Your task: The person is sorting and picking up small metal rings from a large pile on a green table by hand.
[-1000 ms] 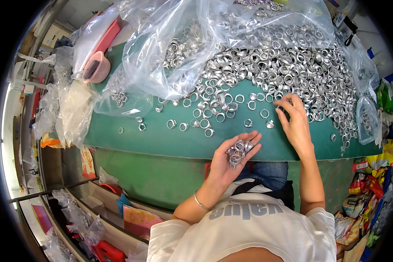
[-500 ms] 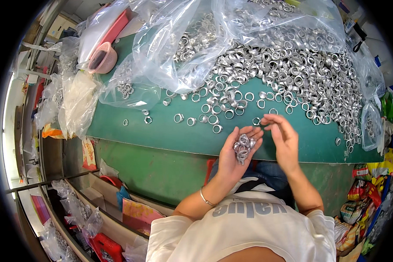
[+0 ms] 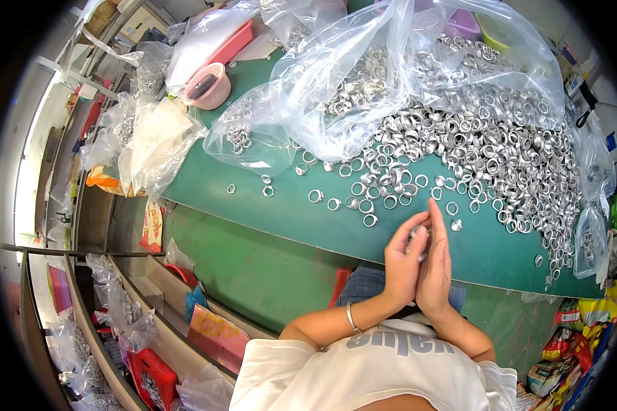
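Head view: left hand [image 3: 403, 264] and right hand [image 3: 435, 270] were pressed together, palms cupping metal rings [image 3: 419, 241], over green bench [image 3: 301, 219] edge.

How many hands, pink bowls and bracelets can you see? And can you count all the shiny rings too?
Hands: 2, the left hand and the right hand, pressed together
Pink bowl: 1
Bracelet: 1, on the left wrist
Silver rings: too many in the heap to count
Total counted: 4, plus the heap of rings
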A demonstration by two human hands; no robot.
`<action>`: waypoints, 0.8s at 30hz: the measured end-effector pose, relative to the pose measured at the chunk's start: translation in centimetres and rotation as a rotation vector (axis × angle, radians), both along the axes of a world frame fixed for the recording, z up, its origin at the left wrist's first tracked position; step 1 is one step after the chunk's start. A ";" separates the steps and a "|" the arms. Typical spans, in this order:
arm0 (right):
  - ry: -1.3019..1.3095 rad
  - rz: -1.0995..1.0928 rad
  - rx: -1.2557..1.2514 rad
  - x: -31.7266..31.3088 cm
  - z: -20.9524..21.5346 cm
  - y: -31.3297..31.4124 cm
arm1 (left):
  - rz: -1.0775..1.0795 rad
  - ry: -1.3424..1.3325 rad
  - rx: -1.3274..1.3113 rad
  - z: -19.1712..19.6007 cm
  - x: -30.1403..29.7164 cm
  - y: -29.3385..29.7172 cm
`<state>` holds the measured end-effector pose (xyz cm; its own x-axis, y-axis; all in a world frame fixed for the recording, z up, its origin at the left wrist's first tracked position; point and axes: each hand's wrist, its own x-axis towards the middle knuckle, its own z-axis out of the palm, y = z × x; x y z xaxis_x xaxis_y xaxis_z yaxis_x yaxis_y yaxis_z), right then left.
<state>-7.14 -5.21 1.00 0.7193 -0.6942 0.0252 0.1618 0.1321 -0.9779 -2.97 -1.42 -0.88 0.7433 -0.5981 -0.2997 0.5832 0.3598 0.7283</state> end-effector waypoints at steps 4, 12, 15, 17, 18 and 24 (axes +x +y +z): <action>-0.086 -0.157 -0.047 -0.2 -0.5 -1.1 | 0.015 0.817 -0.319 -0.4 5.7 -0.9; 0.047 -0.217 -0.066 -2.3 -1.5 -6.5 | 0.400 -0.009 -0.296 7.2 19.8 -5.5; 0.313 -0.070 -0.475 -2.7 -1.2 -8.4 | 0.386 -0.370 -0.065 4.7 21.0 -6.6; 0.363 -0.058 -0.671 -2.2 -0.7 -9.4 | 0.279 -0.548 0.186 3.8 17.9 -6.2; 0.362 -0.060 -0.756 -1.9 -1.0 -10.2 | 0.167 -0.610 0.181 4.3 16.1 -5.4; 0.480 0.031 -1.259 1.6 -1.1 -12.3 | -0.348 -1.516 0.630 0.4 11.4 -2.3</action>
<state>-5.56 -17.50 -0.10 0.8518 -0.3693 0.3716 -0.2148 -0.8931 -0.3953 8.41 -3.69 -0.52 0.4323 -0.8589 0.2745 -0.7496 -0.1731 0.6388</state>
